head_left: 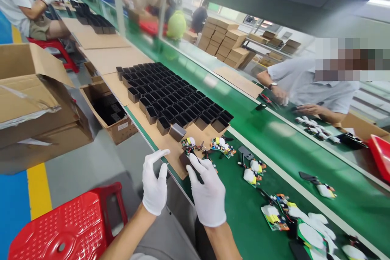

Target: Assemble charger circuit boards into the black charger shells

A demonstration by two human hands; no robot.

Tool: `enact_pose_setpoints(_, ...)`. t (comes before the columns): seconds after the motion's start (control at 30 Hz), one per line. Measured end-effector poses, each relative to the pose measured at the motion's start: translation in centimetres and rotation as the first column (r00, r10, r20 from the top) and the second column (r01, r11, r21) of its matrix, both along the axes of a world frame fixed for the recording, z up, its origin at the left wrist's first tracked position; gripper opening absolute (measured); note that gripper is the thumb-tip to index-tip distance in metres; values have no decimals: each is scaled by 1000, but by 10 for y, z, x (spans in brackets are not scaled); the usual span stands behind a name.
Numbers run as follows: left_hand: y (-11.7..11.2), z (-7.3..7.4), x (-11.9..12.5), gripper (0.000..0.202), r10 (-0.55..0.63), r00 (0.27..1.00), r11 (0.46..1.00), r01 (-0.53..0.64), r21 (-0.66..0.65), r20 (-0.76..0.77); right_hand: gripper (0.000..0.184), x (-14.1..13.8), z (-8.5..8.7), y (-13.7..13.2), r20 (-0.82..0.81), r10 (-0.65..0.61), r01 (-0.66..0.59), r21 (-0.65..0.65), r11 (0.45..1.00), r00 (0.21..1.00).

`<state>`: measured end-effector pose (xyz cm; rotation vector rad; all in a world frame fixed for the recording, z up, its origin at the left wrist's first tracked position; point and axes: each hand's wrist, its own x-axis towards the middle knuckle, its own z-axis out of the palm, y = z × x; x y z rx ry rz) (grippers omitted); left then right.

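Both my hands wear white gloves. My right hand (207, 193) is closed around a small black plastic housing (185, 158) with a circuit board (189, 144) partly set into its top. My left hand (155, 185) hovers just left of it with fingers spread, holding nothing. Both are at the near edge of a cardboard sheet (158, 134) that carries several rows of empty black housings (173, 95). One housing (177, 132) lies tipped on its side close to my hands. More circuit boards (223, 146) lie on the green belt (274, 138).
A red plastic stool (67, 227) stands at lower left, with open cardboard boxes (111, 111) on the floor beyond. Loose boards with white parts (276, 215) lie along the belt to the right. A person in a light shirt (317, 85) works across the belt; others sit far left.
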<state>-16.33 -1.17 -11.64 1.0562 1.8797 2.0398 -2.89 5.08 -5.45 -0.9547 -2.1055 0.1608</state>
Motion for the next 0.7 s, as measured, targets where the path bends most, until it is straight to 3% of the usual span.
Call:
enact_pose_setpoints(0.07,2,0,-1,27,12,1000,1000,-12,-2,12,39,3,25,0,-58,-15,18,49,999,998)
enact_pose_setpoints(0.13,2,-2,-2,25,35,998,999,-35,11,45,46,3,38,1,-106,-39,49,94,994,994)
enact_pose_setpoints(0.2,2,-6,-3,24,59,994,998,-61,26,88,43,1,31,2,-85,-22,26,54,998,996)
enact_pose_setpoints(0.33,0,-12,-4,24,120,982,991,-126,37,144,31,-5,-19,2,29,49,-46,-95,994,998)
enact_pose_setpoints(0.43,-2,-11,-4,26,78,994,997,-79,10,76,34,-5,-39,1,35,37,-33,-121,992,999)
enact_pose_setpoints(0.57,2,-5,3,52,-110,961,980,62,-188,-255,34,0,-36,0,19,61,-59,-126,990,998)
enact_pose_setpoints(0.63,8,-2,7,66,-125,924,964,27,-264,-361,33,2,-28,1,9,87,-85,-144,986,996)
enact_pose_setpoints(0.7,13,0,9,64,-111,922,955,-6,-298,-371,33,4,-16,4,-27,88,-92,-222,971,996)
